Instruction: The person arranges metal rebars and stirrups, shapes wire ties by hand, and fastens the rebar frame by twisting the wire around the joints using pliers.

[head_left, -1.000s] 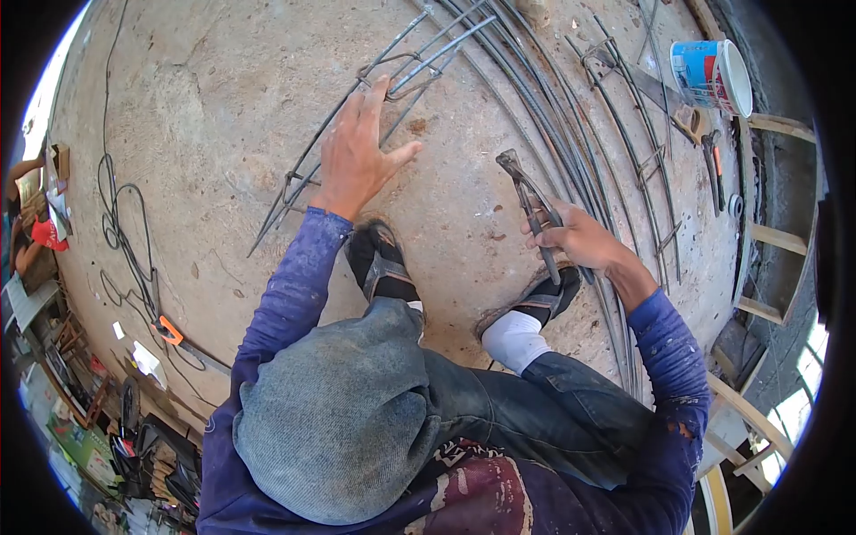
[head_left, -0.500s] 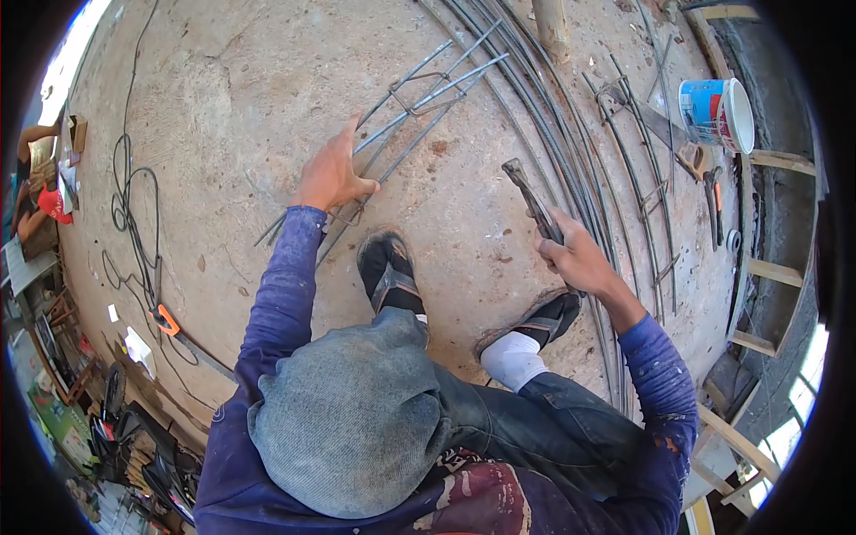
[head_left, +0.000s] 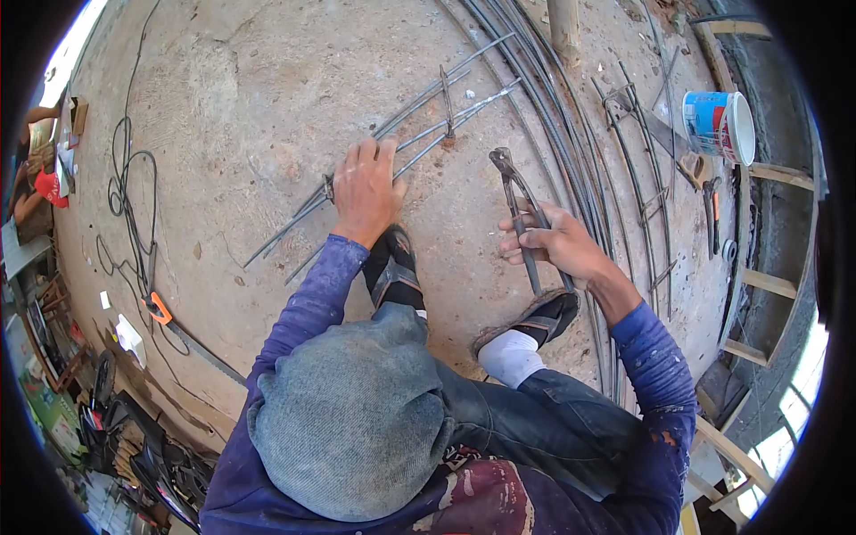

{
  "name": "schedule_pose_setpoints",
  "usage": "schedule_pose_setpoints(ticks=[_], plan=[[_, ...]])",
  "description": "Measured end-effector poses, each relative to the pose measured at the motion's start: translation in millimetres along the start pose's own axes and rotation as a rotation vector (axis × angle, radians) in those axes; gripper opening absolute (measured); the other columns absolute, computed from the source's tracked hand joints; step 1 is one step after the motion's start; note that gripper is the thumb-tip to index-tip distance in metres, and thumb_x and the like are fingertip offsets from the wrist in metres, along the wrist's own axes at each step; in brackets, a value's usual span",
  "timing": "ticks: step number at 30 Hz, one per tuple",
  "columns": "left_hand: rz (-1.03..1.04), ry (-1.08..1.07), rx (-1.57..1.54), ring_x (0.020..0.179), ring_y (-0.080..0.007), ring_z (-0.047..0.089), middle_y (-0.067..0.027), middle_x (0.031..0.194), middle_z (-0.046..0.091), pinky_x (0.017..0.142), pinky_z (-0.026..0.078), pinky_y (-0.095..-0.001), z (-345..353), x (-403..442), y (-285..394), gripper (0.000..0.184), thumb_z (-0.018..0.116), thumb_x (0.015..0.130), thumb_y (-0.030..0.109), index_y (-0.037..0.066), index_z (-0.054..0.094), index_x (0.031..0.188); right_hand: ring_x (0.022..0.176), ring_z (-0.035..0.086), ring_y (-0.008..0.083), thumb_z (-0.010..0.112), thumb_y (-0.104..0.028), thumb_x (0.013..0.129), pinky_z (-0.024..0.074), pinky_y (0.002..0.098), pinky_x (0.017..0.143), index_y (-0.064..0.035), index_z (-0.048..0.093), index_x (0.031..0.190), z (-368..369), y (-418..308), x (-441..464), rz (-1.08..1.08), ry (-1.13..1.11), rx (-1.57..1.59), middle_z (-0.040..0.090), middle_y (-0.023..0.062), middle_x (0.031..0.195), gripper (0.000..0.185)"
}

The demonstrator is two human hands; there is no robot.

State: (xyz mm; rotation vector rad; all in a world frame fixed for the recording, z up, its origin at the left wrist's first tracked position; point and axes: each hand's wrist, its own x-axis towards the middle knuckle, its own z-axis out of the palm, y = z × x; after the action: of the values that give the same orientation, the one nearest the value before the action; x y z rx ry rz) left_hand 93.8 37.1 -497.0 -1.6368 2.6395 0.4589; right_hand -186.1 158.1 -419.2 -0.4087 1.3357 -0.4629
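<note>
My left hand [head_left: 364, 189] lies over the bars of a small rebar cage [head_left: 419, 138], its fingers curled across them and its thumb out to the right. What the fingertips do beneath is hidden. A wire stirrup [head_left: 448, 102] stands across the bars beyond the hand, and part of another shows at the wrist side. To the right, my right hand [head_left: 562, 241] grips a pair of tying pincers [head_left: 510, 183], handles spread and jaws pointing away from me. The pincers are apart from the cage.
Long rebars [head_left: 557, 116] curve along the right, beside another rebar cage [head_left: 646, 178]. Farther right are a handsaw [head_left: 669, 138], a blue bucket [head_left: 709, 123] and a hammer [head_left: 711, 214]. A black cable [head_left: 120, 187] and an orange-handled saw [head_left: 160, 308] lie left. Another person's arm [head_left: 40, 114] shows far left.
The rebar cage has rolled and shifted, its stirrup now standing more upright. My left hand has moved right and lies over the bars. The pincers' handles have spread apart in my right hand.
</note>
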Motion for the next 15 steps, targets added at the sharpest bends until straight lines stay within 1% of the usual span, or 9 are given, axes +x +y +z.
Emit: schedule_pose_setpoints(ticks=[1, 3, 4, 6, 7, 9, 10, 12, 15], plan=[[-0.002, -0.015, -0.002, 0.127, -0.0374, 0.056, -0.0137, 0.138, 0.056, 0.095, 0.051, -0.0501, 3, 1, -2, 0.085, 0.085, 0.073, 0.020, 0.020, 0.047, 0.149, 0.111, 0.068, 0.0262, 0.049, 0.005, 0.097, 0.0602, 0.0381, 0.091, 0.0064, 0.035, 0.149, 2, 2, 2, 0.006, -0.028, 0.082, 0.060, 0.0179, 0.133, 0.054], [0.160, -0.016, 0.262, 0.137, -0.0371, 0.050, -0.0135, 0.149, 0.050, 0.103, 0.050, -0.0501, -17, 18, 3, 0.108, 0.088, 0.069, 0.024, 0.033, 0.031, 0.160, 0.120, 0.065, 0.0284, 0.048, 0.006, 0.095, 0.0585, 0.0403, 0.097, 0.0054, 0.029, 0.155, 6, 3, 10, 0.016, -0.105, 0.194, 0.058, 0.0193, 0.138, 0.063], [0.165, -0.021, 0.262, 0.137, -0.0371, 0.050, -0.0135, 0.149, 0.050, 0.103, 0.050, -0.0501, -21, 26, 3, 0.108, 0.088, 0.069, 0.024, 0.033, 0.031, 0.160, 0.120, 0.065, 0.0284, 0.048, 0.006, 0.095, 0.0585, 0.0403, 0.097, 0.0054, 0.029, 0.155, 9, 1, 13, 0.019, -0.103, 0.201, 0.058, 0.0193, 0.138, 0.063], [0.250, -0.174, 0.291, 0.139, -0.0386, 0.049, -0.0131, 0.159, 0.041, 0.109, 0.049, -0.0502, -24, 39, 1, 0.120, 0.090, 0.067, 0.027, 0.045, 0.019, 0.162, 0.125, 0.063, 0.0301, 0.048, 0.007, 0.093, 0.0555, 0.0424, 0.103, 0.0053, 0.029, 0.155, 17, -5, 17, -0.019, -0.193, 0.311, 0.056, 0.0207, 0.142, 0.065], [0.250, -0.179, 0.291, 0.139, -0.0386, 0.049, -0.0131, 0.159, 0.041, 0.109, 0.049, -0.0502, -21, 43, -1, 0.120, 0.090, 0.067, 0.027, 0.045, 0.019, 0.162, 0.130, 0.060, 0.0308, 0.050, 0.006, 0.091, 0.0521, 0.0442, 0.107, 0.0056, 0.029, 0.156, 19, -4, 22, -0.026, -0.234, 0.388, 0.055, 0.0226, 0.145, 0.068], [0.173, -0.360, -0.057, 0.135, -0.0412, 0.053, -0.0128, 0.162, 0.038, 0.108, 0.051, -0.0513, -18, 51, -4, 0.120, 0.090, 0.068, 0.022, 0.044, 0.019, 0.162, 0.130, 0.059, 0.0310, 0.050, 0.006, 0.091, 0.0517, 0.0448, 0.108, 0.0059, 0.028, 0.156, 22, -9, 30, -0.040, -0.277, 0.425, 0.054, 0.0232, 0.145, 0.068], [0.177, -0.364, -0.054, 0.135, -0.0412, 0.053, -0.0128, 0.162, 0.038, 0.108, 0.051, -0.0513, -16, 52, -5, 0.120, 0.090, 0.068, 0.022, 0.044, 0.019, 0.162, 0.131, 0.059, 0.0311, 0.050, 0.007, 0.090, 0.0514, 0.0454, 0.108, 0.0062, 0.028, 0.156, 24, -10, 33, -0.052, -0.318, 0.462, 0.054, 0.0238, 0.146, 0.069], [0.188, -0.315, -0.070, 0.131, -0.0427, 0.056, -0.0120, 0.161, 0.039, 0.105, 0.054, -0.0516, -14, 49, -4, 0.121, 0.090, 0.068, 0.015, 0.045, 0.019, 0.162, 0.132, 0.059, 0.0322, 0.049, 0.007, 0.090, 0.0507, 0.0471, 0.109, 0.0067, 0.028, 0.156, 27, -14, 36, -0.037, -0.319, 0.467, 0.054, 0.0243, 0.146, 0.069], [0.201, -0.287, -0.068, 0.131, -0.0421, 0.056, -0.0116, 0.162, 0.039, 0.104, 0.054, -0.0509, -13, 45, -2, 0.124, 0.090, 0.067, 0.009, 0.045, 0.019, 0.162, 0.132, 0.058, 0.0351, 0.047, 0.007, 0.090, 0.0499, 0.0515, 0.110, 0.0077, 0.027, 0.155, 34, -19, 38, -0.030, -0.330, 0.522, 0.053, 0.0258, 0.146, 0.068]])
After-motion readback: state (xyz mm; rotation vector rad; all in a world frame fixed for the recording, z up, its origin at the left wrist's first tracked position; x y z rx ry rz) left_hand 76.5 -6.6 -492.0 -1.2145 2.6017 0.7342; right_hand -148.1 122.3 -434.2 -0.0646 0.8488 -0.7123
